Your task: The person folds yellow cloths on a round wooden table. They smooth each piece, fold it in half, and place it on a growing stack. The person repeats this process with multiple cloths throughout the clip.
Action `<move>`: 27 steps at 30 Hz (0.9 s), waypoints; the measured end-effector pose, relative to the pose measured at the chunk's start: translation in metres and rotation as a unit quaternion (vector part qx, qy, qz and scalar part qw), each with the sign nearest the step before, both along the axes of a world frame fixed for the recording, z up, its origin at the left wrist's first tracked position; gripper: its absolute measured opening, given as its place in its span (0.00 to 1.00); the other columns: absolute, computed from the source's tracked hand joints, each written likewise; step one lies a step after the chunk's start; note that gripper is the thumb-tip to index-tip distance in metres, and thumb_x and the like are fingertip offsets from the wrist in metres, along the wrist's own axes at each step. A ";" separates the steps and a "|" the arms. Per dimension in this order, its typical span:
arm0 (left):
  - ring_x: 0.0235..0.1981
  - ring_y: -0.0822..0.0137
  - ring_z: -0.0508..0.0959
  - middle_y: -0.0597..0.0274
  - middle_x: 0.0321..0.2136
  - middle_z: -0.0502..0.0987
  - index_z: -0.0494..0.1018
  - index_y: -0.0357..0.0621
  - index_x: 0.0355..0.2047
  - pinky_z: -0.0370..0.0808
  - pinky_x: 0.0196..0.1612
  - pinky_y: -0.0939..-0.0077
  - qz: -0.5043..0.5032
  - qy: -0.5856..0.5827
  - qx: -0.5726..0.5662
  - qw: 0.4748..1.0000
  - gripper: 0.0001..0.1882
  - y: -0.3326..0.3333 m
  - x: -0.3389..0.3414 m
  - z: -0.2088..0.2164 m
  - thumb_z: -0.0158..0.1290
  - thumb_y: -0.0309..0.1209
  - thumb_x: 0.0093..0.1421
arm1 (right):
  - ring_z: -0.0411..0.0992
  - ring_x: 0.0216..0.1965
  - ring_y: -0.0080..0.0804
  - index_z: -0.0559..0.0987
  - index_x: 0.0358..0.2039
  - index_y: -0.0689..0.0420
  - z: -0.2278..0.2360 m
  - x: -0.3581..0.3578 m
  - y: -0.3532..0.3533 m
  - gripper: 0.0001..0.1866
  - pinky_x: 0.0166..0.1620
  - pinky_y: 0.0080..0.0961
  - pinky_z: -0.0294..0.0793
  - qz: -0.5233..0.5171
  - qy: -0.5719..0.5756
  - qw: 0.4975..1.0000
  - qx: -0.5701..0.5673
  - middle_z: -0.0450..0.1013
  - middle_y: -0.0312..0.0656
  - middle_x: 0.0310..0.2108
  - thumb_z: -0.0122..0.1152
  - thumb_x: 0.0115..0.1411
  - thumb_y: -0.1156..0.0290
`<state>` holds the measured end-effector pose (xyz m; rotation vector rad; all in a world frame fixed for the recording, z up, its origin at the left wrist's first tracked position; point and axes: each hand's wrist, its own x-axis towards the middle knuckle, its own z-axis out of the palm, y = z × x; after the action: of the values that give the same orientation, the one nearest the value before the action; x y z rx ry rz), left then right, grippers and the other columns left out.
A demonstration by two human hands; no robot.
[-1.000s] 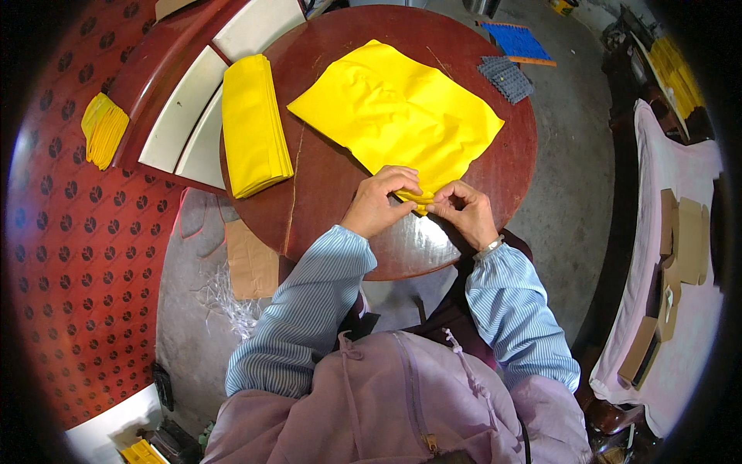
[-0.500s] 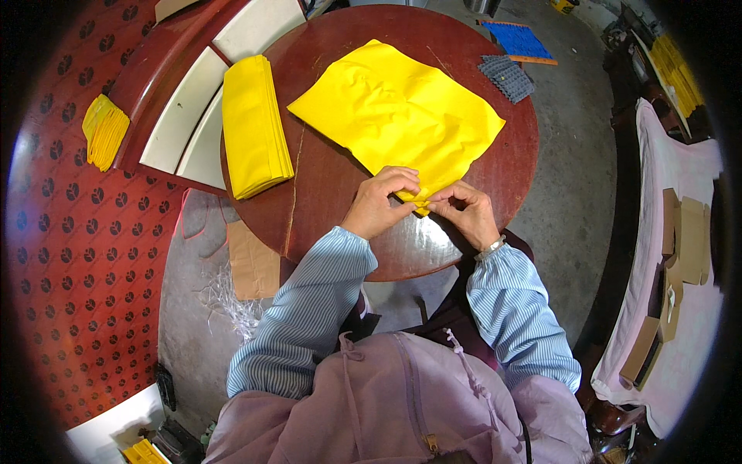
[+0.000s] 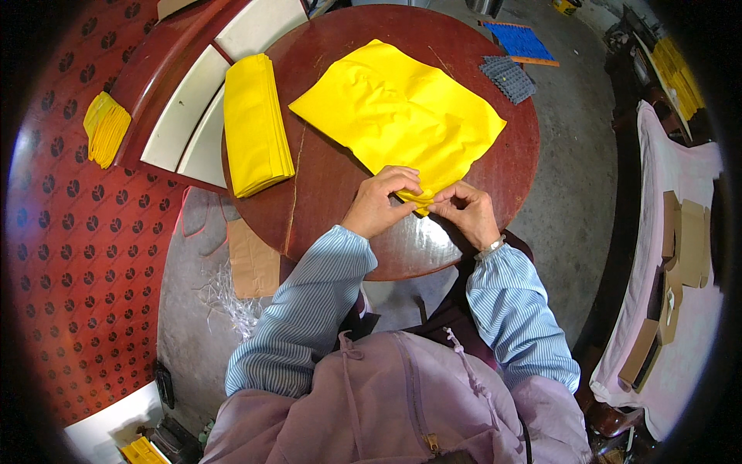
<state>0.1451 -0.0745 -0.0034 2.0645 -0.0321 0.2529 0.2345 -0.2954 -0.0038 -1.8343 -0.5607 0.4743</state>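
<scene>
A yellow fabric sheet [image 3: 402, 100], slightly wrinkled, lies spread on the round red-brown table [image 3: 325, 232]. Its near corner is gathered between my two hands at the table's front. My left hand [image 3: 382, 203] pinches this corner from the left, thumb and fingers closed on the cloth. From the right, my right hand [image 3: 468, 214] pinches the same corner, its fingertips almost touching those of the left. What the fingertips do to the small fold is partly hidden. A folded stack of yellow fabric [image 3: 259, 127] rests on the table's left side.
A grey textured pad [image 3: 508, 79] lies at the table's right rim, near a blue slatted piece [image 3: 522, 42]. At left stands a red-brown cabinet with white panels [image 3: 185, 112]. Open cardboard boxes [image 3: 684, 247] lie on a pink cloth at right. Brown cardboard [image 3: 253, 259] is below the table.
</scene>
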 end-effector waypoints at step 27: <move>0.59 0.55 0.83 0.54 0.54 0.83 0.83 0.43 0.44 0.81 0.63 0.64 -0.016 -0.016 0.009 1.000 0.15 0.003 0.001 -0.006 0.72 0.23 0.57 | 0.74 0.32 0.19 0.87 0.36 0.61 -0.006 0.002 0.002 0.10 0.38 0.19 0.76 -0.007 -0.004 1.000 0.015 0.81 0.34 0.32 0.81 0.59 0.72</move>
<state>0.1459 -0.0715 -0.0097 2.0752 -0.0876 0.2662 0.2365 -0.2936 -0.0098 -1.8103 -0.5562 0.4472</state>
